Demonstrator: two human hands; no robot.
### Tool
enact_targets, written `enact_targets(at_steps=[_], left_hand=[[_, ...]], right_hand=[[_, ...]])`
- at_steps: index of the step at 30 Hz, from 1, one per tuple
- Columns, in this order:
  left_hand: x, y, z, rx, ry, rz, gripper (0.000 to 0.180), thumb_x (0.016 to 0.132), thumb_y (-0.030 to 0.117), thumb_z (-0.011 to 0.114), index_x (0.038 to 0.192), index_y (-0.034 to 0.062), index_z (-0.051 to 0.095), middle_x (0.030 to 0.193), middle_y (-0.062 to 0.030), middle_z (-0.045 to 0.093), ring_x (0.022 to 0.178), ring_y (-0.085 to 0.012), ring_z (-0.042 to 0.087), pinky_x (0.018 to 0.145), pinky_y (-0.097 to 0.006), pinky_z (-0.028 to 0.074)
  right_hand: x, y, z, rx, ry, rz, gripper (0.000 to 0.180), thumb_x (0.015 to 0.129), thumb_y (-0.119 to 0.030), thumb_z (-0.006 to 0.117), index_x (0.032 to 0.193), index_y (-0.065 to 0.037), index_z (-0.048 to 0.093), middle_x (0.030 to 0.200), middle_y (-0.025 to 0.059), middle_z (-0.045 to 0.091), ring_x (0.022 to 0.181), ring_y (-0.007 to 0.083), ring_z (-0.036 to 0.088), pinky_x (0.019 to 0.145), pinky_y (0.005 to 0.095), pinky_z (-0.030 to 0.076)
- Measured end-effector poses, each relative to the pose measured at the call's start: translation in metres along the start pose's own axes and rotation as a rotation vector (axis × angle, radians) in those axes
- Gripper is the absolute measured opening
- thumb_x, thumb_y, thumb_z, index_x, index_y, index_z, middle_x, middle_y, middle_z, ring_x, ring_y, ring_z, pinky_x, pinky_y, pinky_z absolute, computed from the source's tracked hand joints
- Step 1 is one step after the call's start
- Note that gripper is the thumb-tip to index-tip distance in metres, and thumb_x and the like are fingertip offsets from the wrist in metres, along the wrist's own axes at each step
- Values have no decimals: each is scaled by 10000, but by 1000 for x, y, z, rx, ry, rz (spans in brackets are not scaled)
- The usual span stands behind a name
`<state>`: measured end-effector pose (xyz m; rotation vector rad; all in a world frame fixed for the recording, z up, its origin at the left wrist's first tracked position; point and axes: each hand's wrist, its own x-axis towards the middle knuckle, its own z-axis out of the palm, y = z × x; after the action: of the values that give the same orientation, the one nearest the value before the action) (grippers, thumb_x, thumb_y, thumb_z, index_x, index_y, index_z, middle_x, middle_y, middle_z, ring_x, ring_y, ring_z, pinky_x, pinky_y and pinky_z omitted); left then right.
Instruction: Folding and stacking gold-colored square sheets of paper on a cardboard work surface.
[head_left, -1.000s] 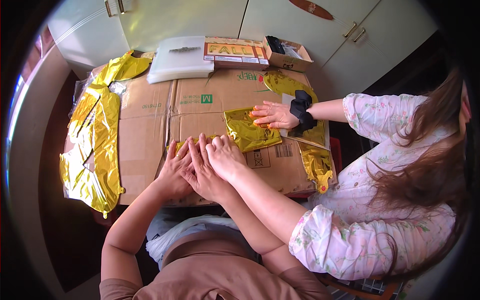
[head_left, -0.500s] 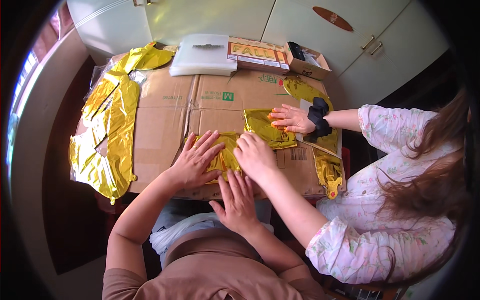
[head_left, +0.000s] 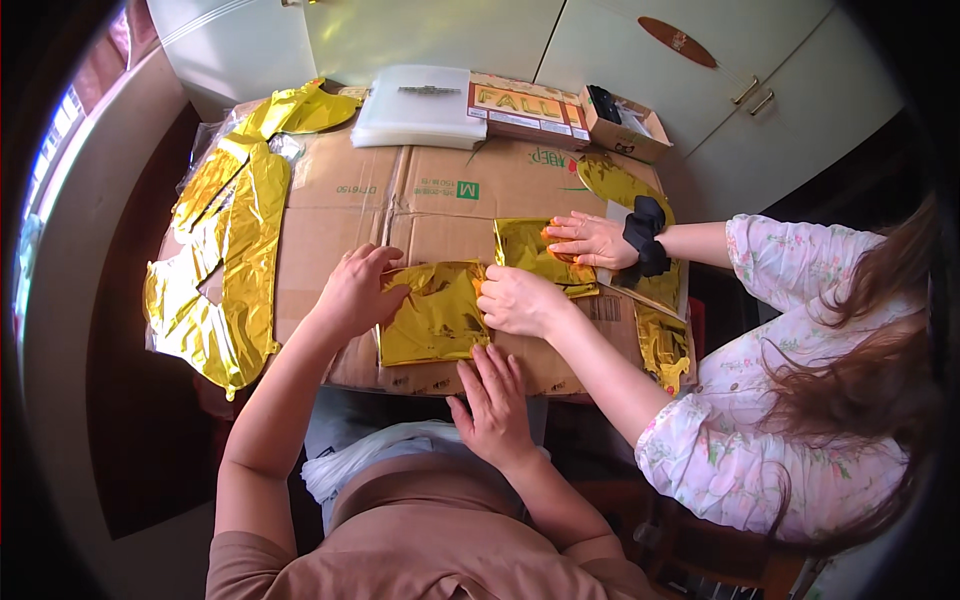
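A flat, folded gold foil balloon [head_left: 430,325] lies on the cardboard in front of me. My left hand [head_left: 355,290] rests at its upper left edge, fingers bent and thumb apart from them, with the thumb at the foil. At its lower right corner, my right hand [head_left: 495,405] is open, with fingers stretched out and their tips by the foil's edge. A co-worker's hand [head_left: 525,300] pinches the right edge of this balloon. The co-worker's other hand [head_left: 590,240] presses on a second folded gold foil balloon [head_left: 520,235], with something orange under the fingers.
Flattened cardboard [head_left: 320,220] covers the table. A large unfolded gold foil balloon [head_left: 245,250] lies at the left. Behind stand a stack of clear plastic sleeves [head_left: 415,110], a printed flat box [head_left: 530,105] and a small open box [head_left: 640,135]. The co-worker sits at the right.
My left hand has lifted off the balloon's middle and moved to its upper left, uncovering the foil. My right hand has shifted slightly right, as has the co-worker's near hand.
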<state>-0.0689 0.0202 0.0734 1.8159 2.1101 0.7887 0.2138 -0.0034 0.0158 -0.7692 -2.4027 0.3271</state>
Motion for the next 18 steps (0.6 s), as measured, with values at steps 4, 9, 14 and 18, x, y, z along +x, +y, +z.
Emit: enact_targets(at_steps=[4, 9, 14, 18], left_hand=[[17, 16, -19, 22, -251, -154, 366, 802, 212, 758, 1102, 14, 689, 1031, -183, 719, 982, -350, 692, 918, -437, 537], [25, 6, -27, -79, -355, -168, 316, 810, 213, 754, 1022, -14, 697, 959, -194, 738, 933, -344, 710, 846, -421, 549], [37, -18, -44, -49, -247, -161, 311, 827, 215, 751, 1025, -20, 697, 936, -199, 739, 911, -346, 716, 818, -421, 555], [54, -41, -61, -39, -226, -216, 339, 811, 206, 744, 1061, -20, 710, 940, -203, 753, 905, -329, 736, 839, -410, 571]], right_hand=[[1, -2, -2, -4, -11, -1, 549, 878, -221, 741, 1359, -2, 592, 1499, 235, 491, 1419, 418, 443, 1176, 581, 315], [5, -3, -3, 10, -24, -4, 560, 878, -219, 740, 1369, -1, 582, 1498, 234, 491, 1416, 419, 444, 1180, 579, 315], [21, -10, -5, 81, -28, -13, 553, 876, -218, 742, 1358, 3, 586, 1478, 236, 504, 1399, 409, 464, 1178, 563, 333], [27, -4, -11, 97, 40, -18, 519, 889, -209, 734, 1345, -4, 598, 1458, 239, 518, 1373, 411, 488, 1166, 565, 352]])
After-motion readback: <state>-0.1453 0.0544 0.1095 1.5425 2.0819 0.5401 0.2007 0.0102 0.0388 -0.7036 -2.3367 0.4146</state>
